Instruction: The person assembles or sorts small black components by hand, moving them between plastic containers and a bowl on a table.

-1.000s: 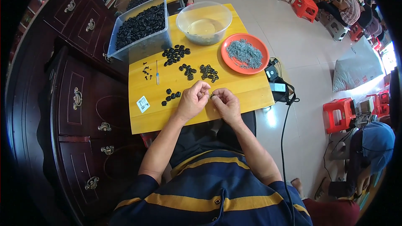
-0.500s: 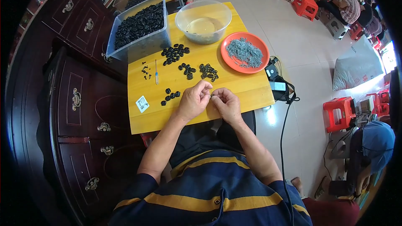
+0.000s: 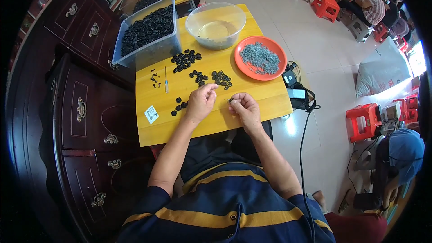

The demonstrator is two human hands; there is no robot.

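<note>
Looks bright and daylit, strongest from the far right — burns out to white at the opening (image 3: 419, 60) there. Throws a hard glare spot onto the tiled floor (image 3: 290, 127). Lights the yellow wooden tabletop (image 3: 265, 101) fairly evenly, then falls to dimness across the dark wooden cabinet (image 3: 102, 112). Bends straight edges toward the rim — fades to black in the corners. Leaves the small dark piece (image 3: 231, 101) in the right hand (image 3: 246, 109) too tiny to make out.

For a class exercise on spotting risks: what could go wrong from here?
The small dark piece could slip from the right hand's fingers. The left hand, close to the loose black pieces, might scatter them. The orange plate, near the edge of the table, might spill its grey bits if knocked.
</note>
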